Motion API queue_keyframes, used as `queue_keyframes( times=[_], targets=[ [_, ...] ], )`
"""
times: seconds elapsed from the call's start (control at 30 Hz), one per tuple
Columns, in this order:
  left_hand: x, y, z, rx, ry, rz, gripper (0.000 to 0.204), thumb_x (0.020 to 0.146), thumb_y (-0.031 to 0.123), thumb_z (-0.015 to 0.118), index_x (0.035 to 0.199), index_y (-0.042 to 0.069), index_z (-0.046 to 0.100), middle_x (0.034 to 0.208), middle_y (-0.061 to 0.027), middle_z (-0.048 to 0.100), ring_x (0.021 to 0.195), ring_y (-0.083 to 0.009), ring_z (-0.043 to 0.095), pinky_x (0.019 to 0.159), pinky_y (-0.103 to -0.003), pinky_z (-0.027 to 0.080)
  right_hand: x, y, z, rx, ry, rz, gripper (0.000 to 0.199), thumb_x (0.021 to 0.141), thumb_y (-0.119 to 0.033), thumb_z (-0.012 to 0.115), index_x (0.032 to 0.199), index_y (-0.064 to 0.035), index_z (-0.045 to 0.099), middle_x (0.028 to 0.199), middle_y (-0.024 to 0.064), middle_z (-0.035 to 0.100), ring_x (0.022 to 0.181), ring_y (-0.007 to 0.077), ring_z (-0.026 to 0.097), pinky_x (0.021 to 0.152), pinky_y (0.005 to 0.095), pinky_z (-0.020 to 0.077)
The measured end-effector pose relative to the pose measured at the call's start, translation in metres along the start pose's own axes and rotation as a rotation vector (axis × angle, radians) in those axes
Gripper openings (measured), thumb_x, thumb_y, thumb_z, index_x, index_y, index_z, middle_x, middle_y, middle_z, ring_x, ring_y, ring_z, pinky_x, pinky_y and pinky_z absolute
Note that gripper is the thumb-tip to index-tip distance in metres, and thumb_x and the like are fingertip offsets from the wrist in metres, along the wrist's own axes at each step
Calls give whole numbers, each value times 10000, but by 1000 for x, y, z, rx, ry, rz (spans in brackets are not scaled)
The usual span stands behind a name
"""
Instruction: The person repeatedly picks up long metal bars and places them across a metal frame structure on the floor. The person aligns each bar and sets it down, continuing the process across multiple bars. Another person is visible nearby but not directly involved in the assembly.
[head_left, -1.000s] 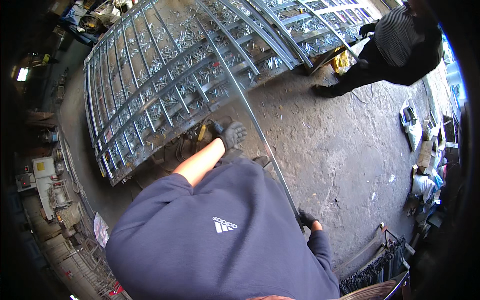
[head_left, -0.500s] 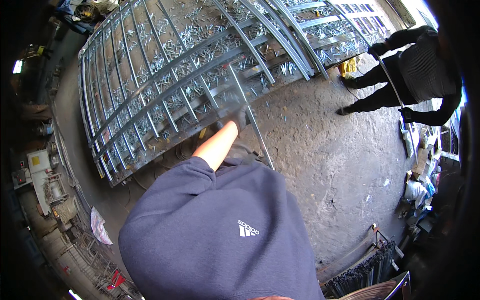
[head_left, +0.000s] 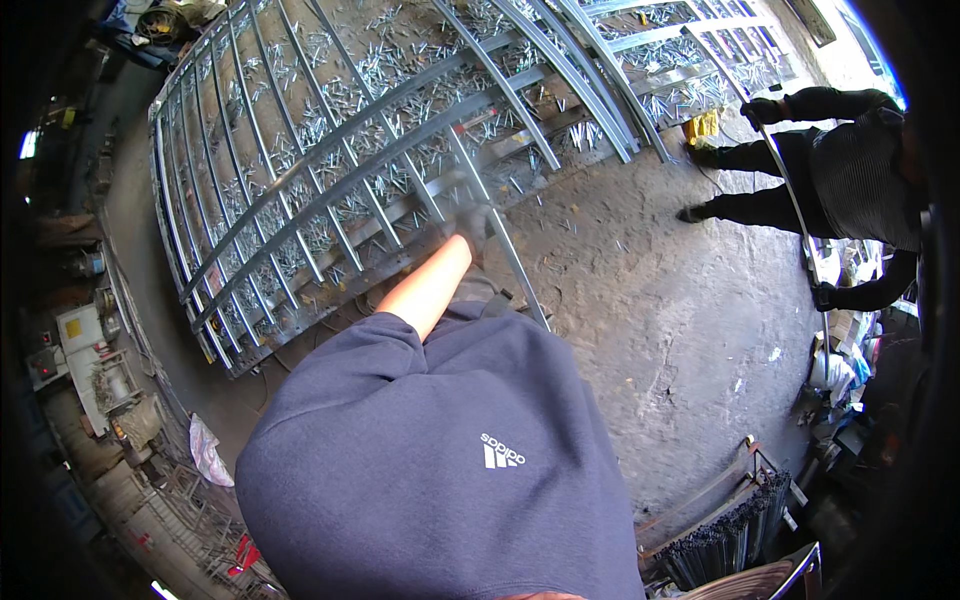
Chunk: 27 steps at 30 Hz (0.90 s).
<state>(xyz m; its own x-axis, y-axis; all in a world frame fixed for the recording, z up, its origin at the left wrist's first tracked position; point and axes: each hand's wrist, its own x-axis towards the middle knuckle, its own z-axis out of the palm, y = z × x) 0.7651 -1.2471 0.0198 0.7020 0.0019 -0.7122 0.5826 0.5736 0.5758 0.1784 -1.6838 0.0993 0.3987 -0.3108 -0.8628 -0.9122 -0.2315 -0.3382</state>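
The person's own blue sweater (head_left: 440,470) fills the lower middle and hides much of the floor under it. The right hand cannot be seen at all. The left hand (head_left: 468,222) wears a grey glove and is blurry, so it is hard to tell how far the fingers are closed. It seems to be on a long thin metal bar (head_left: 505,250), which runs from the gate down to the sweater, where it goes out of sight.

The big metal gate (head_left: 330,170) lies flat on the concrete floor (head_left: 650,300). Its far end is cut off at the top edge. The hand is at the gate's near edge.

Another person (head_left: 830,180) in dark clothes bends over at the right, holding a second long bar (head_left: 790,190). Open floor lies between the two people. Clutter along the left wall is too dark to make out.
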Motion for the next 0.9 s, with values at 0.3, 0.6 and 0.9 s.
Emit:
queue_keyframes(
  times=[0.3,0.6,0.9],
  targets=[
    [-21,11,-15,153,-50,-213,373,951,336,566,1240,102,537,1119,-65,652,999,-237,652,811,-418,549,41,-28,-6,79,82,-71,282,879,-261,712,689,-74,619,576,-32,524,503,78,450,484,263,337],
    [-82,20,-48,338,-53,-203,619,826,493,659,1315,135,530,1113,-32,590,914,-179,560,885,-371,422,41,-46,1,35,90,-39,513,875,-450,715,623,-19,596,526,-15,488,500,57,400,455,301,306],
    [-85,-1,-47,132,-22,-264,388,941,383,561,1205,98,559,1059,-38,643,1009,-237,621,896,-435,507,-45,-66,-24,-120,439,-241,529,837,-492,717,663,-6,604,525,108,431,501,175,406,491,392,297]
  ],
)
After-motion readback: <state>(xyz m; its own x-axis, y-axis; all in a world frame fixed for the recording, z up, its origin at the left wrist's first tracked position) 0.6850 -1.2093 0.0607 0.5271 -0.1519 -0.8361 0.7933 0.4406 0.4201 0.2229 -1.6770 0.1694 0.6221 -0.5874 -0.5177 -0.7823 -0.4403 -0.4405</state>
